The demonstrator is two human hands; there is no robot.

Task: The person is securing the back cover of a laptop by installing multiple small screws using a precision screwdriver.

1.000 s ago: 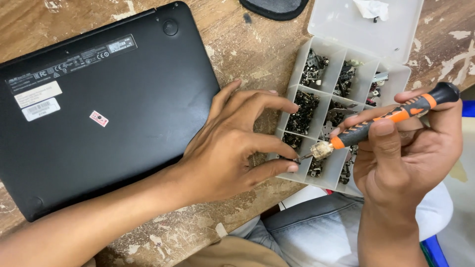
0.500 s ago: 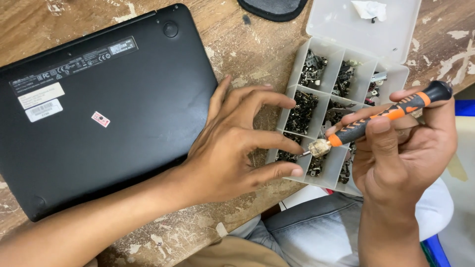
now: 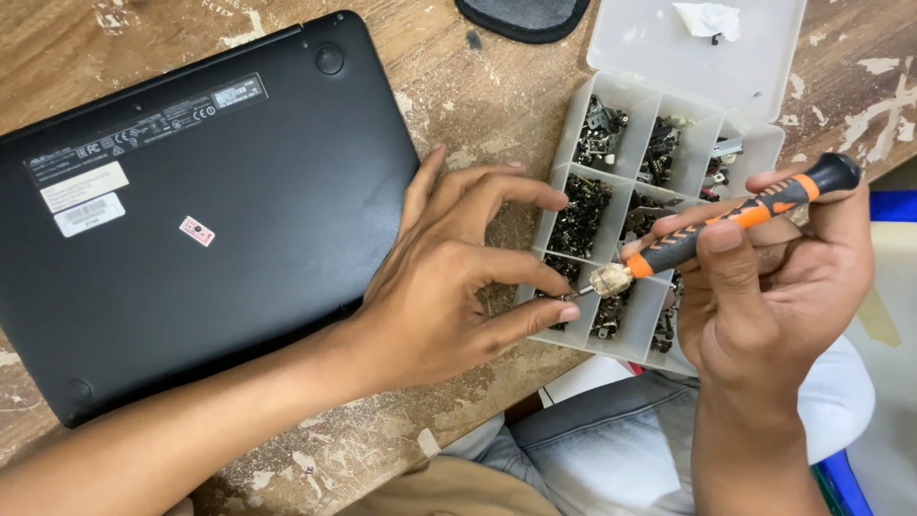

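A black laptop (image 3: 191,220) lies upside down on a worn wooden table (image 3: 478,86). To its right sits a clear plastic compartment box (image 3: 769,158) filled with small dark screws, lid open. My right hand (image 3: 774,287) grips a black and orange screwdriver (image 3: 726,225), tip pointing left over the box's near compartments. My left hand (image 3: 449,277) rests beside the laptop's right edge, thumb and forefinger pinched at the screwdriver's tip (image 3: 571,294). Whether a screw sits between those fingers is too small to tell.
A black pouch (image 3: 521,14) lies at the table's far edge. A scrap of white paper (image 3: 707,17) rests in the open lid. My lap in grey trousers (image 3: 611,449) is below the table edge, and something blue (image 3: 893,205) shows at right.
My left hand's fingers have closed in on the screwdriver tip. The screwdriver shifted slightly left and up in my right hand. The laptop and box stayed put.
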